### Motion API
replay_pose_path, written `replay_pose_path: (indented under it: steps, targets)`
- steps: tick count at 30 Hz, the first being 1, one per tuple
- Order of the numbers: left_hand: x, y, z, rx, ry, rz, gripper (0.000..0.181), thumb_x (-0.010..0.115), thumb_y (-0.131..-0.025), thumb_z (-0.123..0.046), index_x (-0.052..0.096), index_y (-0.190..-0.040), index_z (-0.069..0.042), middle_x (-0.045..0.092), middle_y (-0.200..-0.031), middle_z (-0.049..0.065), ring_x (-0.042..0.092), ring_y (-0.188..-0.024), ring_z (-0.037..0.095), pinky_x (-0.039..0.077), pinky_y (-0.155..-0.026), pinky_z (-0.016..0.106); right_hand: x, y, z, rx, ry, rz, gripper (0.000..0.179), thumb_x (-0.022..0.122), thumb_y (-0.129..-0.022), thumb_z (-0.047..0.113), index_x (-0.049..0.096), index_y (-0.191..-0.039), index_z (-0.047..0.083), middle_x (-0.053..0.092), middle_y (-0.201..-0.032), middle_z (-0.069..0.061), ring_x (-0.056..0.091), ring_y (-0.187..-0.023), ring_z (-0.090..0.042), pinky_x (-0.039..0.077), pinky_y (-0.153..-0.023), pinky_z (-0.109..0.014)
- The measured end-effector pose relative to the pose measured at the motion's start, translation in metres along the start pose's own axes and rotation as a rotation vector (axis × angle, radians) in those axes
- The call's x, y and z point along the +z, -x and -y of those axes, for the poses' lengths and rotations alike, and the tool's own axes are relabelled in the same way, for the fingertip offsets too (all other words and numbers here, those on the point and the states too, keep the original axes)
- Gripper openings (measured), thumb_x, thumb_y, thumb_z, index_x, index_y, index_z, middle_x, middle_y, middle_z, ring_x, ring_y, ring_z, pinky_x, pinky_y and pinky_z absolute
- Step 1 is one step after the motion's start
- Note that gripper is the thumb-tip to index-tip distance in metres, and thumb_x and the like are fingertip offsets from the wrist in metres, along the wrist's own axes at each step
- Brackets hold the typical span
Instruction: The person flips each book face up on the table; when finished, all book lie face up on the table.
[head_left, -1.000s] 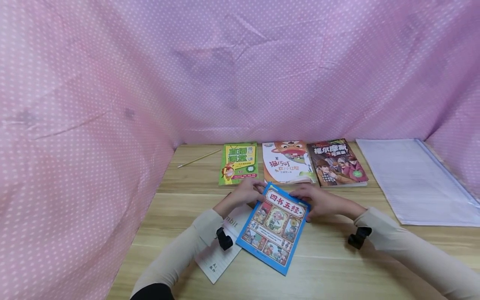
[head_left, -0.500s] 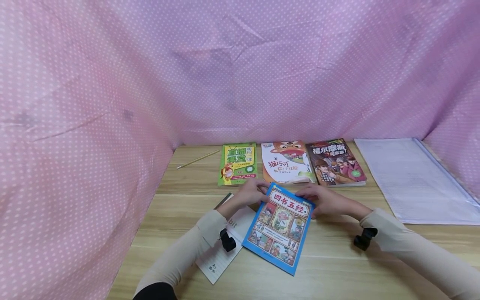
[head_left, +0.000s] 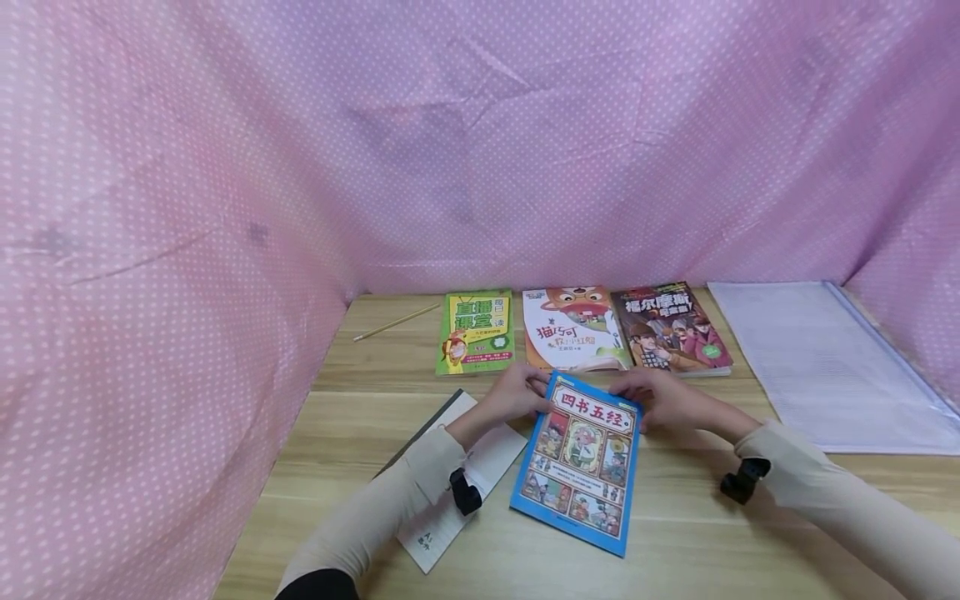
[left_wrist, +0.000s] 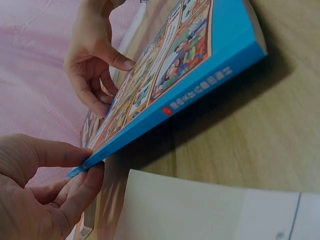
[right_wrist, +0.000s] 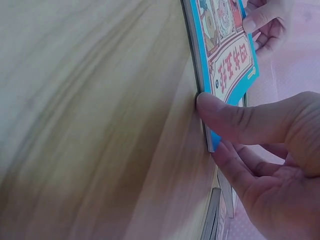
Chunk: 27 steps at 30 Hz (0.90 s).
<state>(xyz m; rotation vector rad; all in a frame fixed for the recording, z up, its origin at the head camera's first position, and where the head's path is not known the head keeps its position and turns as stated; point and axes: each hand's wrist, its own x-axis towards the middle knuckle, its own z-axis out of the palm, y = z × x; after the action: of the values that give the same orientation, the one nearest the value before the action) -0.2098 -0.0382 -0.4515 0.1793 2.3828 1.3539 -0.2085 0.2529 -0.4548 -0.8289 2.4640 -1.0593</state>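
Observation:
A blue-bordered comic book point(head_left: 581, 462) slants in front of me, its cover up. My left hand point(head_left: 517, 392) pinches its upper left edge, thumb on the cover and fingers beneath, as the left wrist view shows at the spine point(left_wrist: 195, 100). At the upper right corner my right hand point(head_left: 663, 398) pinches it between thumb and fingers. In the left wrist view a shadow lies on the table below the book's raised spine. Under my left forearm is a pale notepad point(head_left: 498, 454) with a dark top strip, partly hidden by the sleeve.
Along the back of the wooden table point(head_left: 697, 517) lie a green book point(head_left: 474, 333), a white book with a fox-like face point(head_left: 573, 329) and a dark detective book point(head_left: 672, 329). A pencil point(head_left: 396, 322) is at the back left, a translucent white folder point(head_left: 832, 367) at the right. Pink dotted cloth point(head_left: 480, 150) hangs behind.
Both hands have carried the blue comic book to the right and turned it a little more upright. More of the notepad's upper part now shows on the left.

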Motion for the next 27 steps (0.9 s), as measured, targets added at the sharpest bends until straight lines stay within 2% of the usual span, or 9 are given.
replay_pose_path:
  steps: [7,16,22,27]
  targets:
    - [0.007,0.005,-0.003,0.003,0.034,-0.017,0.029,0.079,-0.087,-0.004,0.071,-0.114,-0.005,0.072,-0.090,0.003,0.069,-0.074,0.013,0.060,-0.063,0.024,-0.003,0.004,-0.003,-0.014,0.001,-0.041,0.055,0.080,-0.072,-0.012,0.066,-0.124,-0.003,0.066,-0.123,-0.023,0.066,-0.108,-0.036,0.059,-0.091,-0.046]
    - [0.016,0.004,0.003,-0.015,0.088,-0.044,0.045,0.081,-0.084,-0.003,0.061,-0.125,-0.003,0.069,-0.092,0.005,0.069,-0.071,0.014,0.060,-0.061,0.025,-0.004,0.006,-0.010,0.022,-0.024,-0.079,0.055,0.079,-0.070,-0.014,0.066,-0.123,-0.006,0.068,-0.117,-0.023,0.067,-0.106,-0.037,0.059,-0.089,-0.045]
    - [0.015,0.004,0.006,-0.003,0.113,-0.030,0.045,0.081,-0.085,-0.002,0.058,-0.123,-0.003,0.068,-0.095,0.007,0.069,-0.074,0.015,0.061,-0.063,0.026,-0.004,0.004,-0.012,0.034,-0.005,-0.100,0.053,0.080,-0.069,-0.014,0.068,-0.120,-0.005,0.070,-0.112,-0.020,0.067,-0.103,-0.033,0.060,-0.088,-0.043]
    - [0.011,0.002,0.010,0.021,0.104,0.024,0.041,0.080,-0.085,-0.001,0.058,-0.119,-0.005,0.070,-0.096,0.006,0.070,-0.079,0.014,0.062,-0.066,0.026,-0.004,0.004,-0.012,0.041,-0.006,-0.106,0.050,0.080,-0.071,-0.012,0.069,-0.119,-0.004,0.070,-0.112,-0.018,0.067,-0.102,-0.030,0.059,-0.088,-0.042]
